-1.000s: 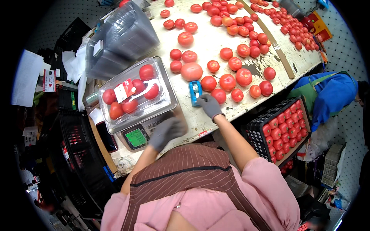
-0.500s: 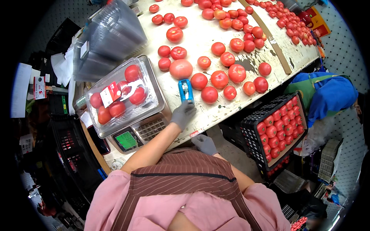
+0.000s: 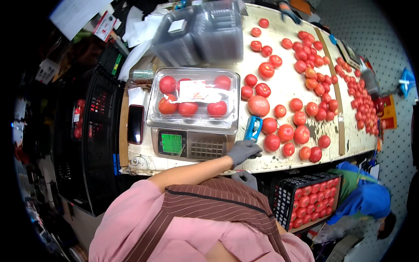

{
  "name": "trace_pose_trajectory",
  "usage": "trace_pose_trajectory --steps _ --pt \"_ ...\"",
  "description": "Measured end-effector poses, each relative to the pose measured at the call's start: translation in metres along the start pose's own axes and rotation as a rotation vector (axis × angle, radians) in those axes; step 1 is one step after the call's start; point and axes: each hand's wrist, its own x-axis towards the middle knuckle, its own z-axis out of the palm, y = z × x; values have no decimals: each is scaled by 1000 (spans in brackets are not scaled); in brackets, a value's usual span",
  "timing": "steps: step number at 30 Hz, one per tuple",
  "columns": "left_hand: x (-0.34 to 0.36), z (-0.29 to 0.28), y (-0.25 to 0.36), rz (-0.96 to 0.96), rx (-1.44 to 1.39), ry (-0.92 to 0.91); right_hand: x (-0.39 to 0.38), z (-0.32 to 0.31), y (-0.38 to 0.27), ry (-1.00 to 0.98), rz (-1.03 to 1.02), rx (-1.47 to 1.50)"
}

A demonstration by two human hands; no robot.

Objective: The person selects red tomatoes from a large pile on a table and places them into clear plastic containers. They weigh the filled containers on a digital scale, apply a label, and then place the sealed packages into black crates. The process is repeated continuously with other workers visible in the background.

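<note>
My left hand (image 3: 242, 151), in a grey glove, reaches across my body to the table's front edge, and its fingers close on the near end of a small blue hand tool (image 3: 253, 127). That tool lies between the scale (image 3: 192, 144) and the loose red tomatoes (image 3: 286, 132). My right hand (image 3: 245, 178), also grey-gloved, hangs low below the table edge against my striped apron, and nothing shows in it. On the scale sits a shut clear plastic box (image 3: 194, 99) with several tomatoes and a label.
Many tomatoes are spread over the white table (image 3: 283, 89). Stacked clear boxes (image 3: 200, 37) stand at the back. A phone (image 3: 135, 123) lies left of the scale. A black crate of tomatoes (image 3: 307, 203) sits under the table beside a person in blue (image 3: 366, 196).
My right hand left the blue tool and dropped below the table edge. My left hand moved from the scale's front over to the blue tool.
</note>
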Motion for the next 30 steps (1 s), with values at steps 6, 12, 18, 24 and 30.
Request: trace_pose_trajectory --steps 6,12,18,24,30 --pt "-104 -106 160 1100 1251 788 63 98 -98 -232 -319 -75" --pt "-91 -182 213 651 1599 722 84 134 -107 -377 -206 -173" --pt "-16 -213 284 -51 1548 29 108 140 -124 -124 -342 -157" --pt "-58 -240 265 -5 981 -236 87 113 -152 -74 -717 65" --pt "-189 -220 191 109 -457 -299 46 105 -224 -512 -492 520"
